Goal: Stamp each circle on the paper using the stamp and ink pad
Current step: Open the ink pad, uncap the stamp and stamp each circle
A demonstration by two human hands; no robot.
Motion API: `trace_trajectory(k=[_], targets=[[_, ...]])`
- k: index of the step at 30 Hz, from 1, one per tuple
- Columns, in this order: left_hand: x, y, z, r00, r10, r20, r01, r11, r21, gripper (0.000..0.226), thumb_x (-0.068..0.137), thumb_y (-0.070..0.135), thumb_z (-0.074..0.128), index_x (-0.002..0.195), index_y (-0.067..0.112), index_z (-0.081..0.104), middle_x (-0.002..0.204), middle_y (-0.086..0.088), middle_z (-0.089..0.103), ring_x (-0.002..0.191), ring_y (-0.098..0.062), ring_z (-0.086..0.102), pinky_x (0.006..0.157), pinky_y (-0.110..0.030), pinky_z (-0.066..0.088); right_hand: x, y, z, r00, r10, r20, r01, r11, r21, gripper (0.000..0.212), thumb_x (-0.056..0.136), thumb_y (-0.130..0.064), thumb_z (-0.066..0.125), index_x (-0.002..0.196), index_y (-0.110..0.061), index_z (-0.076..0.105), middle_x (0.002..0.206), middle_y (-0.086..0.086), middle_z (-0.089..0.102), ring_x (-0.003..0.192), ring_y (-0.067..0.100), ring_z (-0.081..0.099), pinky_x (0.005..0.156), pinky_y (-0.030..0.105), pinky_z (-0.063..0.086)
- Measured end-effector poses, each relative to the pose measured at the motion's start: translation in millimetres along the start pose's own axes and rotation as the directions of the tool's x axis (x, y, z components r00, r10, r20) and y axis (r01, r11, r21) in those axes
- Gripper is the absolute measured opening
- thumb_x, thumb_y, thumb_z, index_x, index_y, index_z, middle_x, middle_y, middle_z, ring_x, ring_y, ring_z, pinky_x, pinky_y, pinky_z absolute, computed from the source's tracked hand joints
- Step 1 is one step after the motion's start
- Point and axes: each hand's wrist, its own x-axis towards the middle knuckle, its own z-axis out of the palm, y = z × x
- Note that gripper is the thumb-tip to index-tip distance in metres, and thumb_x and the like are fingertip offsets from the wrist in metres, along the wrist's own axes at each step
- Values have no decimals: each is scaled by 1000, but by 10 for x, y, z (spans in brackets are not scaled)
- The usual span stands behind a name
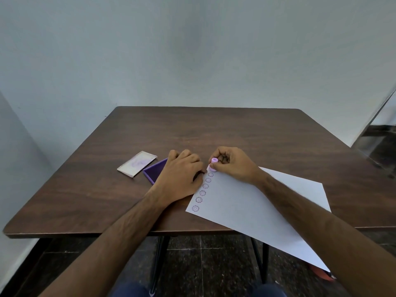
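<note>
A white sheet of paper (252,202) lies angled on the brown table (214,129), its near corner hanging over the front edge. A row of several purple smiley stamps (202,192) runs along its left edge. My right hand (233,163) grips a small pink stamp (212,164) and holds it down on the paper's far left corner. My left hand (182,174) rests palm down beside the paper's edge, fingers curled, partly covering the purple ink pad (153,170).
The ink pad's clear lid (137,163) lies flat to the left of the pad. A pale wall stands behind the table. Dark tiled floor and the table's black legs (157,251) show below the front edge.
</note>
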Motion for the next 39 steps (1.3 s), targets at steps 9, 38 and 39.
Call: trace_trajectory(k=[9, 38, 39], targets=[[-13, 16, -4, 1000, -13, 4, 13, 1000, -14, 13, 91, 32, 57, 88, 23, 66, 97, 5, 67, 91, -16, 54, 81, -38, 34, -8, 4, 38, 1000, -17, 1, 17, 999, -47, 9, 84, -23, 74, 80, -28, 68, 84, -5, 78, 63, -1, 59, 62, 14, 46], [-12, -11, 21, 999, -29, 44, 29, 1000, -11, 17, 91, 34, 55, 87, 23, 67, 97, 5, 65, 94, -17, 56, 84, -40, 32, 45, -33, -14, 995, -70, 67, 79, 987, -140, 11, 85, -21, 77, 83, -14, 69, 76, -6, 71, 61, 0, 54, 60, 11, 42], [-12, -16, 26, 999, -30, 46, 30, 999, -11, 18, 91, 35, 54, 87, 23, 67, 97, 5, 66, 94, -17, 56, 84, -41, 33, 45, -28, -16, 995, -69, 65, 78, 987, -140, 11, 86, -21, 77, 83, -14, 69, 76, -5, 71, 61, 0, 55, 60, 11, 42]])
